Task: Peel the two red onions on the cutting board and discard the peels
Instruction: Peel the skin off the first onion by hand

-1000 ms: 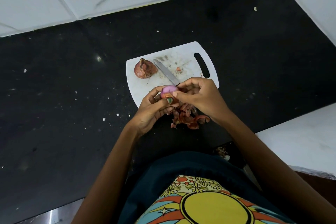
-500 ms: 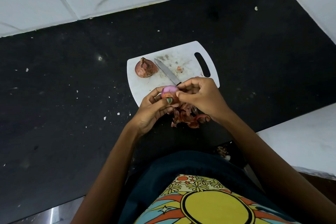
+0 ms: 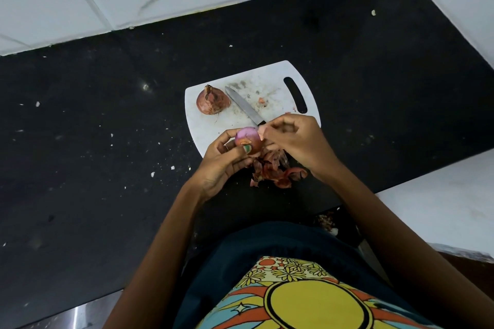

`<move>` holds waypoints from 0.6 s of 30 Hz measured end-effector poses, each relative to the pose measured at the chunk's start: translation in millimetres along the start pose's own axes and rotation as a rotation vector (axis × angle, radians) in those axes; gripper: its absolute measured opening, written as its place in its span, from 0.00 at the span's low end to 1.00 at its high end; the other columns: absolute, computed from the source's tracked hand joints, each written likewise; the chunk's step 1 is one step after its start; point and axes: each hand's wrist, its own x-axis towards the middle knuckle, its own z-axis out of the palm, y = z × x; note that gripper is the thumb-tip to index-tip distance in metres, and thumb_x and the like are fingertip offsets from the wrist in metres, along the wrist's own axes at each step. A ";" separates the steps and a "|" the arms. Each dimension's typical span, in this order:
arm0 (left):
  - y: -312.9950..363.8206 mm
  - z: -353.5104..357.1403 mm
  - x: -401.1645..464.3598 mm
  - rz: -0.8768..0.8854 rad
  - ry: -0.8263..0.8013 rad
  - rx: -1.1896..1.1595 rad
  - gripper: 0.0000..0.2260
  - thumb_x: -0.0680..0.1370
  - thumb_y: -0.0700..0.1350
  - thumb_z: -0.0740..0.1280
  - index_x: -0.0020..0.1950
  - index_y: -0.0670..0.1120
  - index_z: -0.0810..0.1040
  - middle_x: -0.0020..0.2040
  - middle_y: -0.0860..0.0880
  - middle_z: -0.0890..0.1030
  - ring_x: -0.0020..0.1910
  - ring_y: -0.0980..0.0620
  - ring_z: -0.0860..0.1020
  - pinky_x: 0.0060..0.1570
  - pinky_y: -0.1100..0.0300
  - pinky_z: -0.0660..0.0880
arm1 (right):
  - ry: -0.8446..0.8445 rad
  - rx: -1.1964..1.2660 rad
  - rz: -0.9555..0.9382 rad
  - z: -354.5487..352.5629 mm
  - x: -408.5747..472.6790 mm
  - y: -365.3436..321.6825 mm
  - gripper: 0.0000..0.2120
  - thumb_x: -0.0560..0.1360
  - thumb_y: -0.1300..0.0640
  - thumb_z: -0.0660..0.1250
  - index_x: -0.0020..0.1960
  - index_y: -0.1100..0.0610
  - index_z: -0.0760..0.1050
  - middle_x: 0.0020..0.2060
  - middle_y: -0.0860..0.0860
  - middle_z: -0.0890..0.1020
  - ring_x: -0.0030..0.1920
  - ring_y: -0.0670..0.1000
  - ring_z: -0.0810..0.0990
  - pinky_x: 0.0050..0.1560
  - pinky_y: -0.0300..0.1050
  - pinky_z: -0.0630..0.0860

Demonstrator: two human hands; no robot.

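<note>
A half-peeled onion (image 3: 248,139) is gripped in the curled fingers of the left hand (image 3: 223,161) over the near edge of the cutting board (image 3: 205,125). A strip of peel (image 3: 261,131) is pinched by the right hand (image 3: 296,141). The unpeeled onion (image 3: 212,101) lies on the board beside a knife (image 3: 244,107), and peels (image 3: 275,168) are piled below the hands.

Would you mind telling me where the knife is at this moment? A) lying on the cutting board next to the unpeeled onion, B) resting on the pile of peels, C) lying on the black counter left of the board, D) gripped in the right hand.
A: the knife lies flat on the cutting board, its blade just right of the unpeeled onion, while the right hand pinches a strip of peel instead.
</note>
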 end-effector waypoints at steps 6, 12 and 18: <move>0.8 -2.0 0.5 -0.012 -0.019 0.030 0.19 0.67 0.40 0.74 0.56 0.48 0.76 0.51 0.47 0.80 0.47 0.53 0.80 0.45 0.60 0.76 | 0.030 0.063 0.023 3.3 -0.7 1.7 0.08 0.72 0.63 0.72 0.47 0.68 0.78 0.39 0.59 0.83 0.37 0.51 0.85 0.38 0.41 0.82; 0.9 -2.4 0.6 -0.041 -0.114 -0.080 0.26 0.63 0.45 0.74 0.59 0.47 0.73 0.58 0.41 0.77 0.55 0.46 0.76 0.46 0.60 0.75 | 0.180 -0.125 0.078 -2.0 3.0 21.5 0.07 0.73 0.62 0.72 0.45 0.64 0.77 0.35 0.57 0.82 0.31 0.54 0.83 0.32 0.46 0.81; 0.1 -2.0 2.1 -0.047 -0.106 -0.119 0.24 0.65 0.42 0.73 0.61 0.47 0.75 0.51 0.45 0.80 0.45 0.52 0.80 0.45 0.62 0.78 | 0.039 -0.568 0.048 -2.6 2.4 44.1 0.04 0.73 0.64 0.69 0.46 0.57 0.81 0.41 0.48 0.83 0.43 0.46 0.81 0.51 0.47 0.79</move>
